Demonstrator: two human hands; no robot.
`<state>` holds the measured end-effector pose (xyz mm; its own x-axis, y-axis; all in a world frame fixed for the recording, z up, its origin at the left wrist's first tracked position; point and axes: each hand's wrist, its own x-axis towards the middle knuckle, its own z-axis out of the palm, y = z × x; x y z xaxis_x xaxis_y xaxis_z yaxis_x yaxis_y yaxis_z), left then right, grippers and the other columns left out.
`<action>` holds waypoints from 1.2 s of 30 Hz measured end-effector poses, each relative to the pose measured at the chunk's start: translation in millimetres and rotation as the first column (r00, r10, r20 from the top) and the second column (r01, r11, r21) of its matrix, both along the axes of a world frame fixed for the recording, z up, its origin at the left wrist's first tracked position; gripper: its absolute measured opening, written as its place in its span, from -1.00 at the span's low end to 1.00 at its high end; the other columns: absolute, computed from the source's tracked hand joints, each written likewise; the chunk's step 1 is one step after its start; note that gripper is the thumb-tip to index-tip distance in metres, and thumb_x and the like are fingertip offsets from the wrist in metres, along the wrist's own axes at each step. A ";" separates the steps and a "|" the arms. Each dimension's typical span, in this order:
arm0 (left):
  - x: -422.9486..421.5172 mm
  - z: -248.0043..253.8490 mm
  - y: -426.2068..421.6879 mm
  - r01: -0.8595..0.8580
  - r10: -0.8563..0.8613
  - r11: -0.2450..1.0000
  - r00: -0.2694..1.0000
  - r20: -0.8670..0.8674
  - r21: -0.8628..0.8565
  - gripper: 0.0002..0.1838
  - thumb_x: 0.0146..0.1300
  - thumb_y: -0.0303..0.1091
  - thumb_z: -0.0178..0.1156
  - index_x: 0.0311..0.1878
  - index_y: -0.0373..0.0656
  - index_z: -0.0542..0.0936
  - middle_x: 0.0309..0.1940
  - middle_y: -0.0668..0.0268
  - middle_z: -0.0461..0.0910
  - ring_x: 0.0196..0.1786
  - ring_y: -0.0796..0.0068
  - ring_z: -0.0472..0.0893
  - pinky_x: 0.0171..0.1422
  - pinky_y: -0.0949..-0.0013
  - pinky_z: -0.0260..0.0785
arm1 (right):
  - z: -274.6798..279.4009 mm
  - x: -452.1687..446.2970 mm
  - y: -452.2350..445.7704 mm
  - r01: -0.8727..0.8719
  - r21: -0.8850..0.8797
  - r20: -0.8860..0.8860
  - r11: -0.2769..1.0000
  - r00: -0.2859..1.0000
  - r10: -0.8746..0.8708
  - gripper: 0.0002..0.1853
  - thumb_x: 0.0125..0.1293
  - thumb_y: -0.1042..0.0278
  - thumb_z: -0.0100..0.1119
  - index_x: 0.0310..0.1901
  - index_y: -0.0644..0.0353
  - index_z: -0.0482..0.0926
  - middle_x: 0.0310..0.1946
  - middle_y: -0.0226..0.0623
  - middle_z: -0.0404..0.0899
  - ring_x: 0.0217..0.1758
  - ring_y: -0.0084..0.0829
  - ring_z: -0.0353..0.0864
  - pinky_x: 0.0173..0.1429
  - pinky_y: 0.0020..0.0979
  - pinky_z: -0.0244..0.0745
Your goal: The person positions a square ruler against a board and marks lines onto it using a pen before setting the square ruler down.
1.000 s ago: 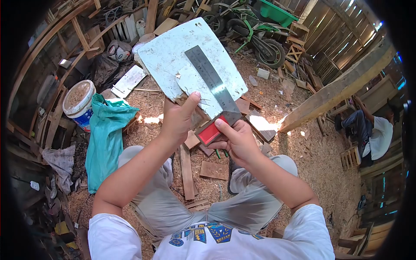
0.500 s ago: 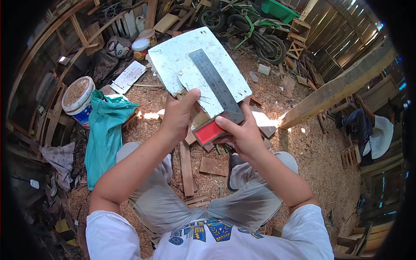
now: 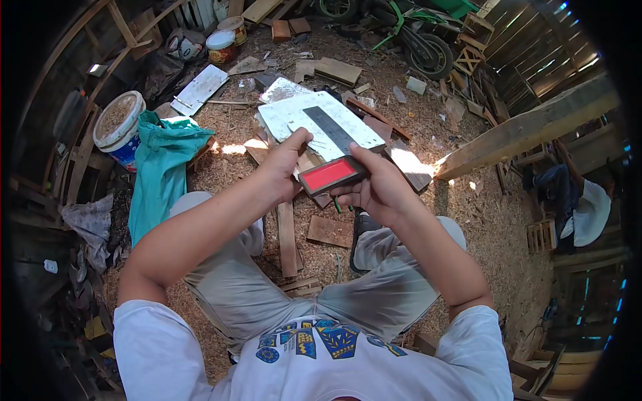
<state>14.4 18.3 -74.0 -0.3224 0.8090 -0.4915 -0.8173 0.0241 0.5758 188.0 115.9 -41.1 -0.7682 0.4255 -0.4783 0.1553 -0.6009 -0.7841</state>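
Two holds: left hand (image 3: 286, 167) clamped on the near edge of the board (image 3: 284, 112), right hand (image 3: 382, 182) on the square (image 3: 328, 176), which lies over the board. Probably light and stiff, the board suits an edge grip.

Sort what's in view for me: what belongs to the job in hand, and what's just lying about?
Job in hand:
white board, gripped by the left hand
metal square with red handle, held by the right hand

Lying about, it seems:
large bucket
green cloth
motorbike
wood offcut
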 end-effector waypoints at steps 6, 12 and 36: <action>-5.9 -1.0 -0.5 0.082 -0.079 0.996 0.994 0.071 -0.044 -0.55 0.45 -0.19 0.14 0.30 -0.23 0.49 0.16 0.04 0.68 0.17 0.08 0.73 0.34 -0.06 0.62 | 7.4 1.7 3.6 -0.045 -0.184 -0.077 0.982 0.997 0.031 -0.43 0.63 -0.09 -0.18 0.19 0.36 0.46 -0.13 0.00 0.74 -0.17 -0.13 0.82 -0.09 -0.18 0.80; -3.5 15.3 -3.0 0.112 -0.108 0.993 0.989 0.100 -0.039 -0.49 0.47 -0.17 0.07 0.37 -0.23 0.45 0.24 -0.05 0.64 0.21 0.01 0.72 0.37 -0.12 0.59 | 12.0 2.6 8.2 -0.075 -0.261 -0.102 0.962 0.993 0.050 -0.40 0.61 -0.11 -0.15 0.22 0.39 0.45 -0.03 0.06 0.72 -0.13 -0.09 0.81 -0.02 -0.14 0.82; -11.9 4.8 -10.9 0.134 -0.134 0.991 0.991 0.030 -0.011 -0.51 0.43 -0.27 0.13 0.35 -0.28 0.45 0.19 0.03 0.66 0.16 0.11 0.75 0.30 -0.05 0.67 | 1.9 4.8 7.5 0.027 -0.250 -0.039 0.968 0.999 -0.038 -0.59 0.58 0.11 0.14 0.20 0.29 0.47 -0.05 -0.14 0.71 -0.09 -0.34 0.80 -0.12 -0.28 0.88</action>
